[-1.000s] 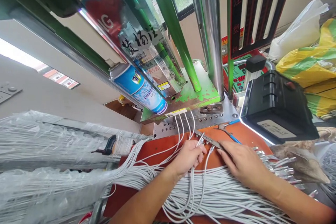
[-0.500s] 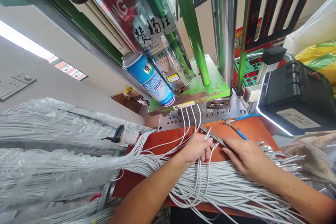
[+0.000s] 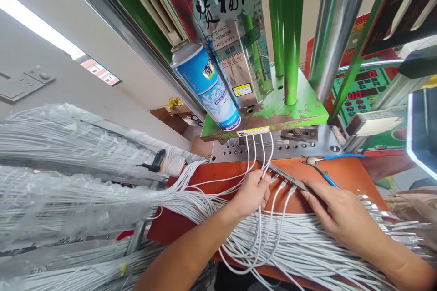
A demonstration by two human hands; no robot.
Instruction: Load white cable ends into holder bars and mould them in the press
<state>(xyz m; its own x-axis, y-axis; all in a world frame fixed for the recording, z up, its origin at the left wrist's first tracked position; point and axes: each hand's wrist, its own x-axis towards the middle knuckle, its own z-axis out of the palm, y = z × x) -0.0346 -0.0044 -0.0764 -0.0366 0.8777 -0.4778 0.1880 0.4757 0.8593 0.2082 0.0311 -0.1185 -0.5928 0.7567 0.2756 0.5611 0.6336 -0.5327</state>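
My left hand (image 3: pixel 252 193) is closed on a white cable near the metal bar, its fingers pinched together beside the bar's left part. The slim metal bar (image 3: pixel 285 174) lies tilted, with connector ends of white cables (image 3: pixel 278 204) seated along it. My right hand (image 3: pixel 332 204) grips the bar's right end between thumb and fingers. Above my left hand, several white cables (image 3: pixel 272 148) hang down from under the green press plate. Many more white cables (image 3: pixel 293 241) spread in a thick bundle over the orange-brown board (image 3: pixel 208 175) beneath both hands.
A blue spray can (image 3: pixel 211 91) stands on the green plate (image 3: pixel 300 109). Blue-handled cutters (image 3: pixel 321 168) lie on the board's right side. Plastic-wrapped cable bundles (image 3: pixel 68 195) fill the left. A control panel (image 3: pixel 362 91) with red digits is at the right.
The view has shifted, so the machine looks nearer and the bar sits further right. Another cable end now rests in the bar, and my left hand is at a cable nearer its left end.
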